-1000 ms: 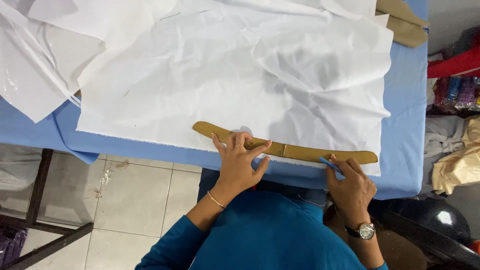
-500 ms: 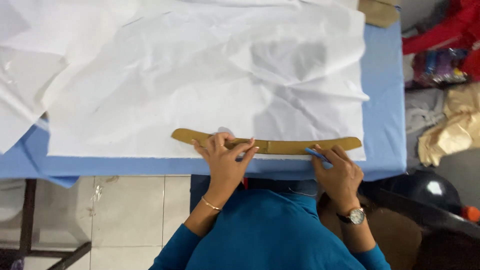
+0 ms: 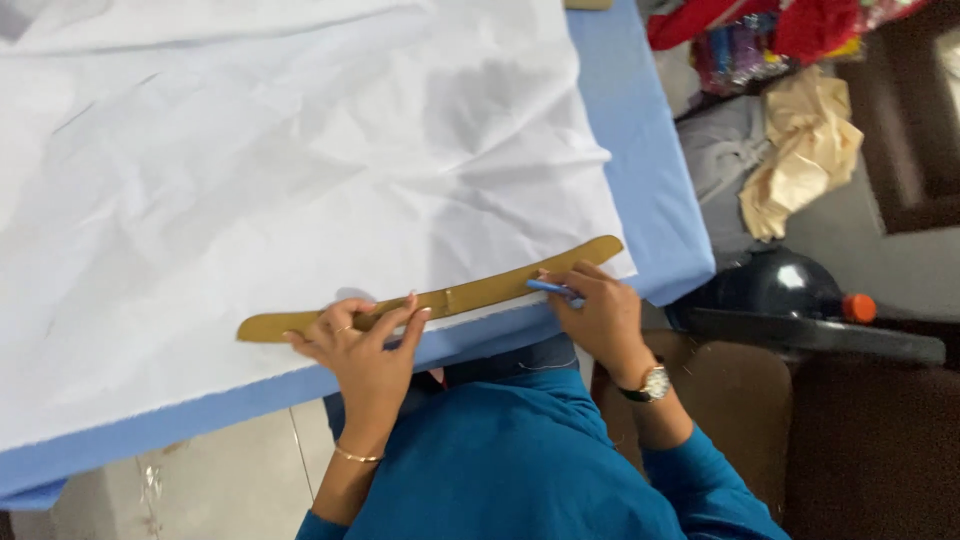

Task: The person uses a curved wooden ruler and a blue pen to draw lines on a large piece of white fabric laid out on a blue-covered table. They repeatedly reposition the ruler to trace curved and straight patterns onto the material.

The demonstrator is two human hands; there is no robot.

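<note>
Blue marker [image 3: 555, 289] is pinched in my right hand [image 3: 600, 318], its tip at the lower side of the curved brown ruler [image 3: 440, 299]. My left hand [image 3: 368, 345] lies with fingers spread flat on the ruler's left part, near the front edge of the table [image 3: 650, 180]. The ruler rests on the white fabric [image 3: 300, 170], which is wrinkled. I think the ruler may slide if the pressing loosens, and wrinkles could bend the line.
</note>
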